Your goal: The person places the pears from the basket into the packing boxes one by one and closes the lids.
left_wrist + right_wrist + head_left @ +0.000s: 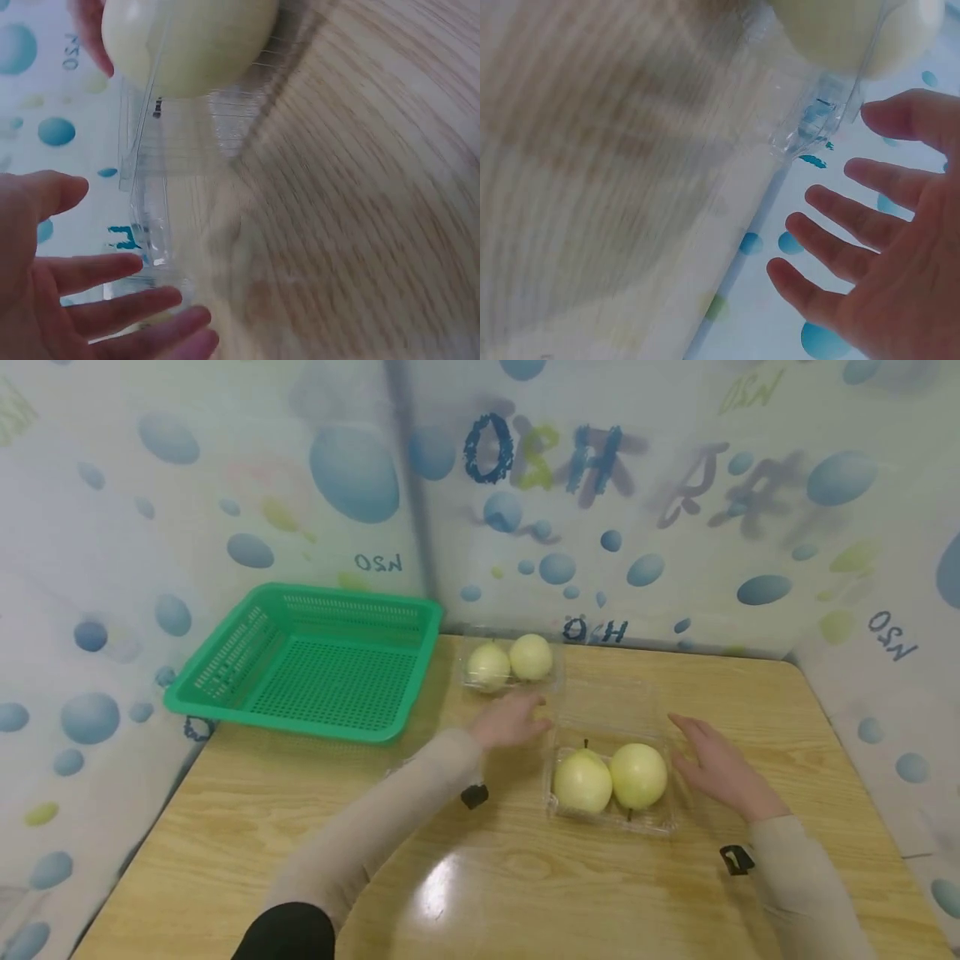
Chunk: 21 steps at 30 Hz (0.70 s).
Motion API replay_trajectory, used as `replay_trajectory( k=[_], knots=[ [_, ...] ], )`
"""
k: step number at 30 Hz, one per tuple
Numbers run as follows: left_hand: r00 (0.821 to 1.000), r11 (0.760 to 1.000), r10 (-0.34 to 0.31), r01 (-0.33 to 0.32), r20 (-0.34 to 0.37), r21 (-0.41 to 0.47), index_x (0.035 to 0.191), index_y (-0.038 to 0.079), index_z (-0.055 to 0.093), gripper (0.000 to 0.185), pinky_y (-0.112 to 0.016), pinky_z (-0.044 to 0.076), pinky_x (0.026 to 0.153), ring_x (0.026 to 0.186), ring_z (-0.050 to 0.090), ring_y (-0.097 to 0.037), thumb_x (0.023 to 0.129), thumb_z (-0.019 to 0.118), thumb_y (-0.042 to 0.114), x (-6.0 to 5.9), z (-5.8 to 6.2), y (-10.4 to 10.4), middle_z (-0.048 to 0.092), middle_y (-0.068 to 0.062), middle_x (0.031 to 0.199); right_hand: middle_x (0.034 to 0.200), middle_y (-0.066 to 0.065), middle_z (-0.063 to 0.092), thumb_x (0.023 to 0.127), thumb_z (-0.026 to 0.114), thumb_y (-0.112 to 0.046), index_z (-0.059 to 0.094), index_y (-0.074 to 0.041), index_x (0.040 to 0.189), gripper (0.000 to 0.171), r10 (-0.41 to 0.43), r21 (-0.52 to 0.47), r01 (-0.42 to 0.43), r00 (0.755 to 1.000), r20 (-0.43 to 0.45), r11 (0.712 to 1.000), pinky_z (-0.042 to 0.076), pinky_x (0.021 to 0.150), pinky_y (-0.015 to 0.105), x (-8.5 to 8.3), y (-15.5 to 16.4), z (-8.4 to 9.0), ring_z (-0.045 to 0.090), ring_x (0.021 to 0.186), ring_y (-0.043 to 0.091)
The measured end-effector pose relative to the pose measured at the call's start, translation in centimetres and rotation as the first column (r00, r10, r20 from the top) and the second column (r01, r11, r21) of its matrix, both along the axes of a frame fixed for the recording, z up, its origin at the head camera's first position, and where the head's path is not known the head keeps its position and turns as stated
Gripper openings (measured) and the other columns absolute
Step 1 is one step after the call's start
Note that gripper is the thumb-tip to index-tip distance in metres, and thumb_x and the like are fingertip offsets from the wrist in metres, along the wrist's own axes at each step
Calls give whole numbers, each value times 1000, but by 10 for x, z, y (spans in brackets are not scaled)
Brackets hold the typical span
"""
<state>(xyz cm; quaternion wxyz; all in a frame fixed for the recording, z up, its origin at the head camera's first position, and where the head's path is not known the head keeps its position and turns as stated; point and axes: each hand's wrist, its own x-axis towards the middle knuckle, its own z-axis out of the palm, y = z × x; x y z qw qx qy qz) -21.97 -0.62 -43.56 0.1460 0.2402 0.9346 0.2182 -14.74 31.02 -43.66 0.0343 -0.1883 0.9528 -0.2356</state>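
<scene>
A clear plastic clamshell box lies in the middle of the table, its lid folded back. Side by side in it are two pale yellow-green pears, a left one and a right one. My left hand hovers at the box's left side with fingers spread, holding nothing. On the opposite side my right hand is close to the box, fingers extended and apart. Its thumb is near the box wall in the right wrist view; whether it touches I cannot tell.
Behind my left hand stands another clear box with two pears, a left and a right. A green plastic basket sits at the back left. Patterned walls border the wooden table.
</scene>
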Motion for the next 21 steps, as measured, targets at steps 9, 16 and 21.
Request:
replay_trajectory(
  k=[9, 16, 21],
  knots=[
    [929, 937, 23, -148, 369, 315, 124, -2, 58, 40, -36, 51, 86, 96, 61, -28, 102, 46, 30, -23, -20, 4, 63, -20, 109, 133, 44, 37, 97, 51, -8, 27, 22, 138, 57, -3, -31, 7, 989, 151, 999, 33, 98, 66, -29, 5, -5, 36, 121, 58],
    [860, 884, 42, -269, 509, 382, 134, -1, 51, 47, -32, 55, 81, 93, 65, -23, 100, 51, 32, -21, -18, 15, 64, -13, 108, 126, 42, 46, 100, 44, -10, 28, 26, 135, 52, -72, -117, 104, 966, 248, 988, 43, 92, 61, -38, 6, -9, 45, 116, 55],
    [868, 908, 21, -225, 496, 354, 145, -2, 36, 62, -35, 54, 82, 90, 65, -25, 100, 51, 38, -17, -13, 22, 63, -17, 111, 130, 38, 46, 104, 34, -17, 19, 22, 141, 55, -126, -221, 205, 937, 325, 953, 42, 94, 60, -39, 8, -7, 43, 120, 52]
  ],
)
